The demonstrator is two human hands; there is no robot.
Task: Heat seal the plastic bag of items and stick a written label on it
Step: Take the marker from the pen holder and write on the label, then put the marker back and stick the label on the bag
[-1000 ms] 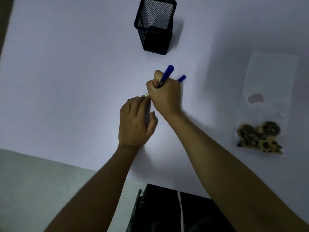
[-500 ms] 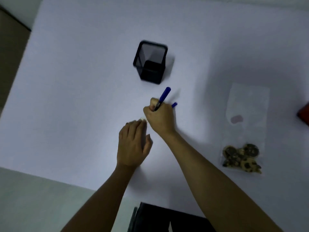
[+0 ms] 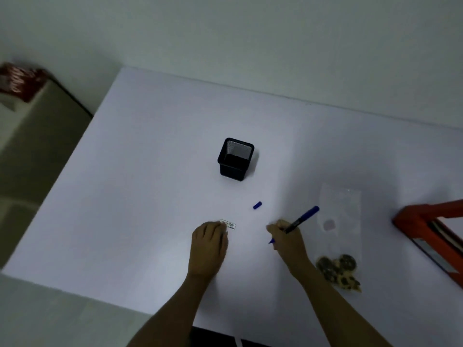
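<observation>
A small white label with writing lies on the white table. My left hand lies flat beside it, fingertips on its left end. My right hand grips a blue pen, lifted off to the right of the label, tip pointing down-left. The pen's blue cap lies loose on the table between the hands. A clear plastic bag with several brown patterned items at its near end lies flat to the right of my right hand.
A black mesh pen holder stands behind the hands. A red heat sealer sits at the table's right edge. A beige cabinet with a red packet on top stands to the left of the table.
My right hand has moved right with the pen, away from the label, uncovering the written label. The camera view has pulled back and up. My left hand still rests by the label.
</observation>
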